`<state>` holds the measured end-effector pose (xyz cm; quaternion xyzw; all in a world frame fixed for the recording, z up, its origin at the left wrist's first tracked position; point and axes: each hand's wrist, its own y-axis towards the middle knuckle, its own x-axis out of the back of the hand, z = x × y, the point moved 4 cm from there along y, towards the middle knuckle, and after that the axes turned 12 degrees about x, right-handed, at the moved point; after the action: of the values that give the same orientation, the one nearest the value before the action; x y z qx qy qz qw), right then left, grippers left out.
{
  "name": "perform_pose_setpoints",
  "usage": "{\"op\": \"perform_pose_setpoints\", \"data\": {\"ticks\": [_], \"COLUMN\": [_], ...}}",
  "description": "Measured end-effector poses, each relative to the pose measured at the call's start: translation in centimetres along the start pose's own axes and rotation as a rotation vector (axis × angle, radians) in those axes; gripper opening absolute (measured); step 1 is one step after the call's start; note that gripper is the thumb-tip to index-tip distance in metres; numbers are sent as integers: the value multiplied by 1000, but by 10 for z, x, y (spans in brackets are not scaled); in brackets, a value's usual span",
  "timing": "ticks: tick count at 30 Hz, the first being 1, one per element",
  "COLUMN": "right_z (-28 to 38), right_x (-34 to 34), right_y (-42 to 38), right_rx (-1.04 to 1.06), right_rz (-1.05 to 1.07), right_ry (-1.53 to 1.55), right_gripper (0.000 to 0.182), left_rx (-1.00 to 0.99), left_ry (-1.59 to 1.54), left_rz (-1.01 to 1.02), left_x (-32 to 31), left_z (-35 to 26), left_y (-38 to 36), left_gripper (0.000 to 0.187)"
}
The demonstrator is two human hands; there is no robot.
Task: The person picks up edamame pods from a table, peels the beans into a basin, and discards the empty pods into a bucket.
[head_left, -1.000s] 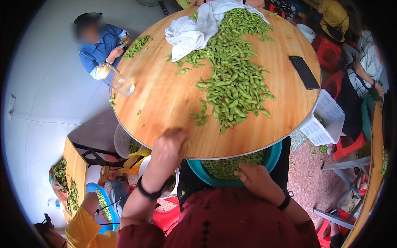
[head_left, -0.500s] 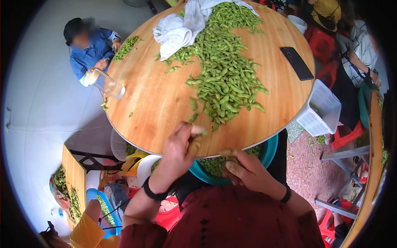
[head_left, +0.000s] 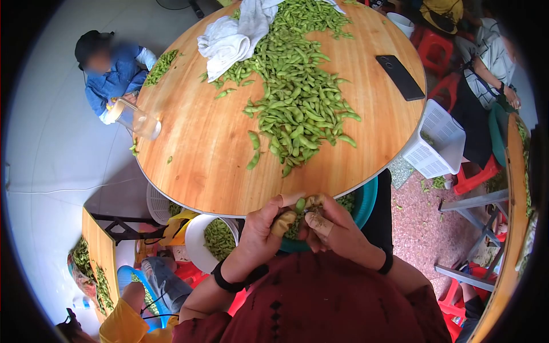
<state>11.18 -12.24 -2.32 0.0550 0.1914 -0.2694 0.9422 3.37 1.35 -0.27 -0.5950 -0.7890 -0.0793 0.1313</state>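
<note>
My left hand (head_left: 270,224) and my right hand (head_left: 331,224) meet just past the near edge of the round wooden table (head_left: 200,143). Between them is a green pod (head_left: 300,204), pinched by my left fingers and touching the right ones. Tan coverings wrap some fingertips on both hands. My right fingers are curled; whatever they grip is too small to make out. Below the hands, a teal basin (head_left: 369,203) holds shelled green beans. A long heap of pods (head_left: 297,103) lies on the table, with a few loose pods near its left side.
On the table are a white cloth (head_left: 229,43), a black phone (head_left: 400,77) and a clear pitcher (head_left: 140,120). A white bucket (head_left: 197,243) of beans stands at left below, a white basket (head_left: 437,140) at right. A person in blue (head_left: 117,74) sits at the far left; others sit around.
My left hand has drawn back from the table with a pod and come together with my right hand. The view has shifted, showing more of the white bucket.
</note>
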Motion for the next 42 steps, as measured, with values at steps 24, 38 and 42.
{"op": "perform_pose_setpoints", "data": {"ticks": [24, 38, 42], "right_z": [-10, 5, 5], "right_x": [1, 10, 12], "right_y": [-11, -14, -11], "right_rx": [-352, 221, 254], "right_rz": [-25, -180, -9], "right_ry": [347, -622, -712], "right_gripper": [23, 18, 25], "left_rx": [-257, -29, -12], "left_ry": [421, 407, 354], "left_rz": [-166, -121, -77], "left_x": [-8, -18, -16], "left_z": [-5, 1, 1], "left_y": [-16, -23, -24], "left_gripper": [26, 22, 18]}}
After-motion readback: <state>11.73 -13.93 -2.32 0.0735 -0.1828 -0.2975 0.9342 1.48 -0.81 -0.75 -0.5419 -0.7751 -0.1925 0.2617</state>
